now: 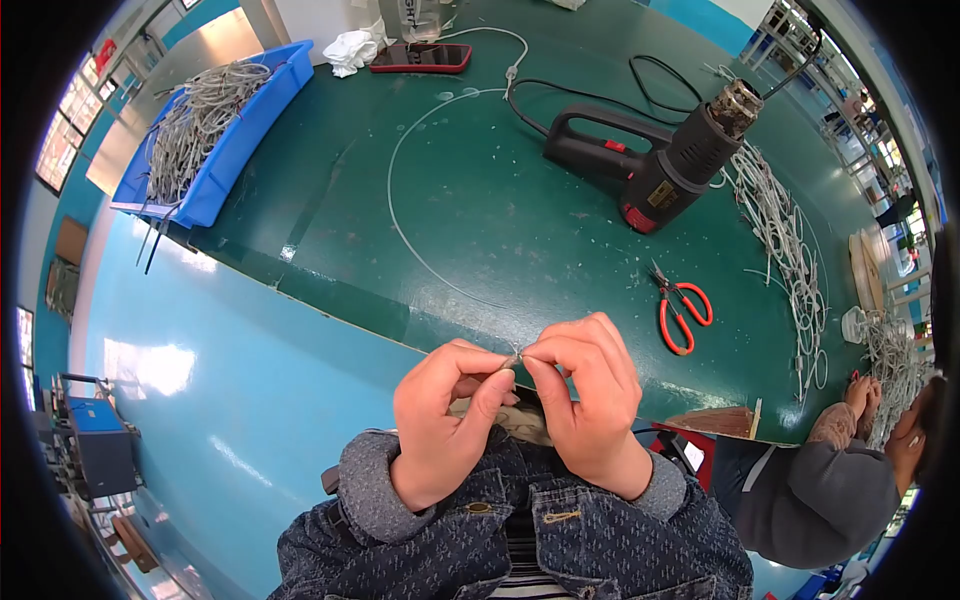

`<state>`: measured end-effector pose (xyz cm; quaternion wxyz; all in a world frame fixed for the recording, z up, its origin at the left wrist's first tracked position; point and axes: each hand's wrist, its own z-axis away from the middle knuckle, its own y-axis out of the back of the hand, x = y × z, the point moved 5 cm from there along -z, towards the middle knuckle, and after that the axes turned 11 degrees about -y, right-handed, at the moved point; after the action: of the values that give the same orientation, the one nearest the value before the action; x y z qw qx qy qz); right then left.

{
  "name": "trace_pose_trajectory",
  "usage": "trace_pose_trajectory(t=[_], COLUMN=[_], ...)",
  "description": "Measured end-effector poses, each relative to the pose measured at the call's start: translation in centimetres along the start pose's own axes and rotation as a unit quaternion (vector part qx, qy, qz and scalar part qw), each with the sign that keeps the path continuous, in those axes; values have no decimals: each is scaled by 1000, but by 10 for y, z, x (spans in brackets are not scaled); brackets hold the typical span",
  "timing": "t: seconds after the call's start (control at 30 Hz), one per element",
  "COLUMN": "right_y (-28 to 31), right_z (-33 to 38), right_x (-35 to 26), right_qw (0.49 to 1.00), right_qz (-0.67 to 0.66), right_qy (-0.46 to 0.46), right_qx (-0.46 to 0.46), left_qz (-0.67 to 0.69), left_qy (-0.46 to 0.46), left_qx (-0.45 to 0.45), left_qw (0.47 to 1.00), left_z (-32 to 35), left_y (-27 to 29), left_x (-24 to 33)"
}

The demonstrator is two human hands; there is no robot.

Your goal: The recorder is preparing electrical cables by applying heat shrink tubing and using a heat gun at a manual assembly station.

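My left hand [450, 415] and my right hand [590, 400] meet fingertip to fingertip at the table's front edge. Both are closed in a pinch on the fine end of a thin white cable [392, 165]. The tiny piece between the fingertips is mostly hidden by them. From there the cable curves in a wide loop over the green tabletop [330, 240] to a small knot or joint near the back. Red-handled pliers [680, 310] lie to the right of my hands, jaws pointing away from me.
A black heat gun [660, 160] rests at the right, its cord trailing behind. Bundled white cables [785, 250] lie along the right side. A blue tray [245, 150] full of cables stands at far left. At the back are a phone [420, 58] and crumpled tissue [352, 52]. Another person [830, 490] sits at right.
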<state>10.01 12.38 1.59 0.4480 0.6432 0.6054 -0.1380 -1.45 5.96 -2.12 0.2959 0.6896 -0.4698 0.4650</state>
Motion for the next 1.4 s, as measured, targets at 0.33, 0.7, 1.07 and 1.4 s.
trace_pose_trajectory(t=[0.33,0.7,1.07,1.4], right_y=[-5,-4,-7,-4], right_z=[10,7,18,9], right_x=[11,1,14,3], right_qw=[995,998,966,997], right_qz=[-76,32,-187,-52], right_qy=[-70,42,-170,-40], right_qx=[-9,-17,-50,-42], left_qz=[123,103,98,105], left_qy=[34,32,-10,-3], left_qx=[19,15,57,47], left_qw=[992,994,993,993], left_z=[3,6,8,7], left_y=[-5,-7,-9,-6], left_x=[-4,-5,-2,2])
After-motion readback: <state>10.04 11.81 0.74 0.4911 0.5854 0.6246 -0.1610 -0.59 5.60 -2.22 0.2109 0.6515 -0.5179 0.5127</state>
